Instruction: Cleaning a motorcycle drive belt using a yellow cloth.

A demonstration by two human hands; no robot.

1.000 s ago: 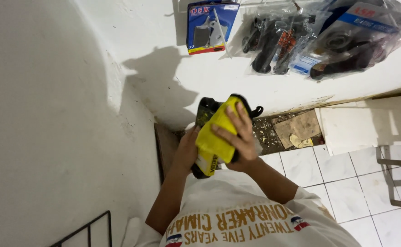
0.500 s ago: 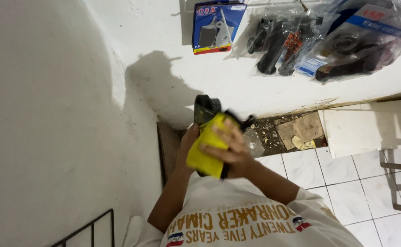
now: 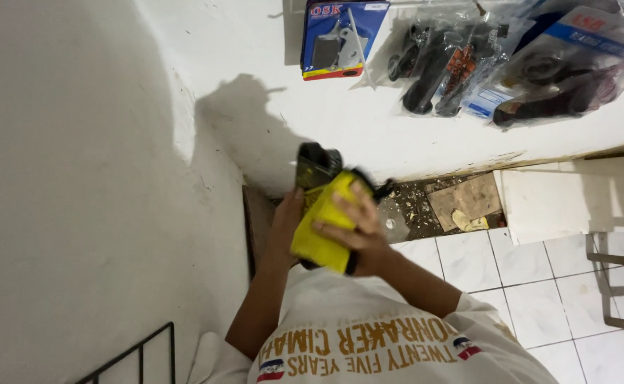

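Note:
My left hand [image 3: 285, 222] grips a black boxy object [image 3: 315, 163] from the left side, held in front of my chest. My right hand [image 3: 355, 229] presses a yellow cloth [image 3: 322, 226] against the object's near face, fingers spread over the cloth. The cloth covers most of the object; only its black top end and a bit at the lower edge show. What kind of object it is cannot be told.
A white wall fills the left side. On the wall ahead hang a blue blister card [image 3: 339, 39] and several clear bags of black parts [image 3: 497, 64]. Below are white floor tiles [image 3: 511, 277], debris and cardboard [image 3: 468, 199], and a metal frame [image 3: 621, 277] at right.
The yellow cloth under my right hand has slid down the black object toward my chest, baring more of the object's top. My left hand keeps its hold.

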